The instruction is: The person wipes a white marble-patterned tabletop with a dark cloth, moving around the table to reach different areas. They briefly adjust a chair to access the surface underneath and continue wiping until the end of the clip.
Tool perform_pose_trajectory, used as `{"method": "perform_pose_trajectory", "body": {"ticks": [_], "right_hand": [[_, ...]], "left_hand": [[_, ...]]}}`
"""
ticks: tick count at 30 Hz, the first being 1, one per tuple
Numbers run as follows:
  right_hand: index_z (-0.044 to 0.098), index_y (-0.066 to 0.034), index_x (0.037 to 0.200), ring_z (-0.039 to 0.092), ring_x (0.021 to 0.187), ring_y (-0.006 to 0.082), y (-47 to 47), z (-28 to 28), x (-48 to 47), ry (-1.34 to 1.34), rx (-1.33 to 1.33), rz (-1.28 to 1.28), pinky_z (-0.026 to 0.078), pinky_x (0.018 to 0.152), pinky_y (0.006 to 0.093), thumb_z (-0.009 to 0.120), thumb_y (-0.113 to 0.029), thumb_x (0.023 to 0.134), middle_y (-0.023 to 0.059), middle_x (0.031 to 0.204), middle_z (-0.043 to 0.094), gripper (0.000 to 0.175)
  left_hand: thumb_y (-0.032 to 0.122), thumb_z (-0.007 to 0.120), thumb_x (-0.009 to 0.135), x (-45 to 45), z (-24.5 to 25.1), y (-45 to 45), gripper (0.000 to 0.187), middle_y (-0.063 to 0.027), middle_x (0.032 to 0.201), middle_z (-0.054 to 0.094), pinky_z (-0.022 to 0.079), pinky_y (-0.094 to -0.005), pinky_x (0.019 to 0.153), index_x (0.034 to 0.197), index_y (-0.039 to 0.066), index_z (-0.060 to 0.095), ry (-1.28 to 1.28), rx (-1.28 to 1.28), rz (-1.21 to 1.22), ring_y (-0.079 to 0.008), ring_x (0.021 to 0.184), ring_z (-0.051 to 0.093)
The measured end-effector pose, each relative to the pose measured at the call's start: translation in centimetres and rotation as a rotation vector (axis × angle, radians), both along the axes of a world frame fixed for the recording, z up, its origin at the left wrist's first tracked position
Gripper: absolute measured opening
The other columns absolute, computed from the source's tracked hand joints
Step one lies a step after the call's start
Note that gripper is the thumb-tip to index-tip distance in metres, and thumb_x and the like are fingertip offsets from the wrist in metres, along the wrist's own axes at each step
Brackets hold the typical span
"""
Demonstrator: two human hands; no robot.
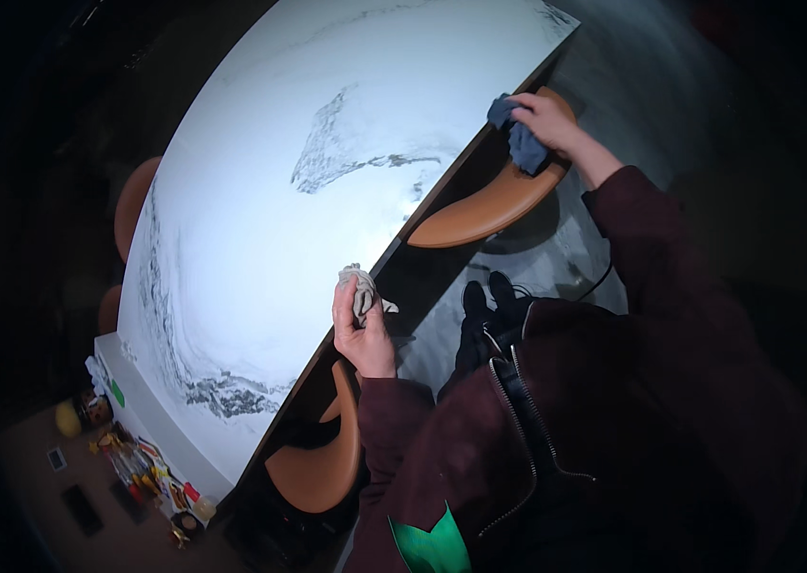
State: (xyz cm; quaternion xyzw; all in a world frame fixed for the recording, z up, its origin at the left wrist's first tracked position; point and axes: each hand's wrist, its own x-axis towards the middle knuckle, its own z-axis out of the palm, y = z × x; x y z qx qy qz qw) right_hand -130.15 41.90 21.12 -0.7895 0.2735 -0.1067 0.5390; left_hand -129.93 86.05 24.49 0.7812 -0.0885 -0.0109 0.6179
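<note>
My left hand (pixel 366 344) grips a crumpled light grey-beige cloth (pixel 360 290) at the near edge of a white marble-patterned table (pixel 253 236). Farther right, my right hand (pixel 546 122) holds a dark blue-grey cloth (pixel 526 147), which hangs down over the curved back of a tan leather-look chair (pixel 489 211). That hand is just outside the table's dark edge. The white tabletop carries grey and black veining, with a bright light reflection close to the near edge.
A second tan chair (pixel 324 465) stands against the table at lower left. More chair backs (pixel 137 208) show on the far side. Beyond the table's left end, a brown surface (pixel 31 458) holds figurines, dark flat objects and colourful small items. A dark cable (pixel 596 283) lies near my shoes (pixel 478 297).
</note>
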Motion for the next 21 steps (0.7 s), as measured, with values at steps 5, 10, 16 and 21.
{"method": "perform_pose_trajectory", "body": {"ticks": [5, 10, 16, 21], "right_hand": [[0.055, -0.0008, 0.128, 0.067, 0.096, 0.0173, -5.8, 3.4, -9.2, -0.316, 0.780, -0.378, 0.057, 0.085, 0.0323, 0.059, -0.014, 0.099, 0.0069, 0.111, 0.067, 0.033], [0.054, -0.0020, 0.129, 0.067, 0.102, 0.0183, -8.8, 2.6, -18.3, -0.397, 0.843, -0.731, 0.056, 0.089, 0.0332, 0.061, -0.012, 0.097, 0.0081, 0.116, 0.065, 0.034], [0.053, -0.0049, 0.130, 0.063, 0.109, 0.0205, -14.1, -3.0, -29.7, -0.123, 0.832, -0.920, 0.054, 0.092, 0.0355, 0.063, -0.022, 0.097, 0.0093, 0.119, 0.063, 0.039], [0.054, -0.0049, 0.130, 0.059, 0.113, 0.0209, -20.5, -6.7, -38.5, -0.026, 0.573, -0.656, 0.052, 0.093, 0.0369, 0.061, -0.027, 0.097, 0.0096, 0.118, 0.063, 0.040]], "left_hand": [[-0.006, 0.068, 0.086, 2.0, -0.8, -3.5, 0.039, -0.0138, 0.135, 0.057, 0.047, -0.0312, 0.099, 0.123, 0.006, 0.067, 0.030, -0.066, -0.131, -0.0210, 0.121, 0.057], [-0.006, 0.066, 0.086, 5.6, -1.1, -8.2, 0.040, -0.0128, 0.133, 0.057, 0.046, -0.0311, 0.100, 0.125, 0.005, 0.065, -0.016, -0.063, -0.231, -0.0209, 0.120, 0.057], [-0.012, 0.058, 0.087, 9.9, -1.3, -17.6, 0.042, -0.0096, 0.123, 0.063, 0.053, -0.0262, 0.084, 0.127, 0.002, 0.062, 0.179, -0.075, -0.137, -0.0146, 0.104, 0.062], [-0.011, 0.058, 0.088, 10.9, -0.7, -28.5, 0.041, -0.0098, 0.115, 0.065, 0.056, -0.0280, 0.075, 0.127, 0.000, 0.060, 0.271, -0.047, -0.009, -0.0151, 0.093, 0.065]]}}
